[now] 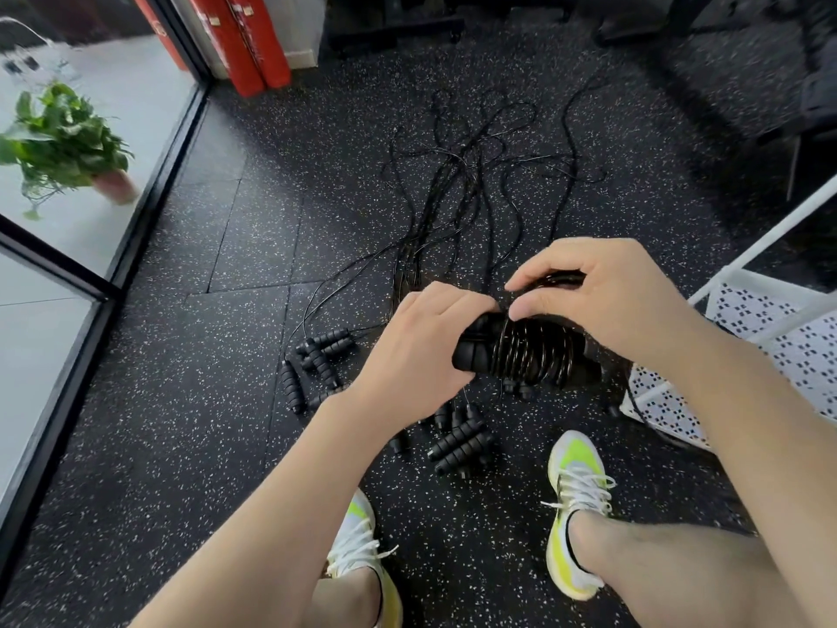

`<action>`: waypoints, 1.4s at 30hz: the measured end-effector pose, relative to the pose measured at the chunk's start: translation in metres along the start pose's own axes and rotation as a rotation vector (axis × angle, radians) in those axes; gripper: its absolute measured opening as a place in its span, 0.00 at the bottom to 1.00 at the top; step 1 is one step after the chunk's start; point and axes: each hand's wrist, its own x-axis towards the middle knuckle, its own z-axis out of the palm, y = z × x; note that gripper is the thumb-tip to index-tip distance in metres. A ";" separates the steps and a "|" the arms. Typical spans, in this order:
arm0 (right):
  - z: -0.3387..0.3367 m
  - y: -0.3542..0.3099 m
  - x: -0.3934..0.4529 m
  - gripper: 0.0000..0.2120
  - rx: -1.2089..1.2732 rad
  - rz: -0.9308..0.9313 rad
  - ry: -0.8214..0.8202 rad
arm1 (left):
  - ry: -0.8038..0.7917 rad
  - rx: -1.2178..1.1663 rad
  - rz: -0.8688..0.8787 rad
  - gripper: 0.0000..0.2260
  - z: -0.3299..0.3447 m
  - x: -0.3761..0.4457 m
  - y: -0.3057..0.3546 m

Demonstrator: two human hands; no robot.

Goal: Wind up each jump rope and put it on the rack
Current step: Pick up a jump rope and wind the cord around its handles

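Several loose jump ropes (475, 183) lie w/ cords tangled across the floor (226, 265), handles in two piles near the feet. White rack (770, 337) stands just beside, on the right. Right hand (607, 301) has fingers curled, pinching cord at the top of the coil. Left hand (421, 351) fingers closed round the handle pair. Wound rope (530, 351) held mid-air between both hands, above the floor piles, cord wrapped in even turns round its handles. Step looks like finishing the wrap: keep tension, lay turns side by side, tuck the end under a turn so it won't spring loose before racking.
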 end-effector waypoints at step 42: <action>0.027 -0.034 -0.022 0.08 -0.429 -0.071 -0.075 | 0.088 0.030 -0.168 0.25 0.010 0.004 -0.009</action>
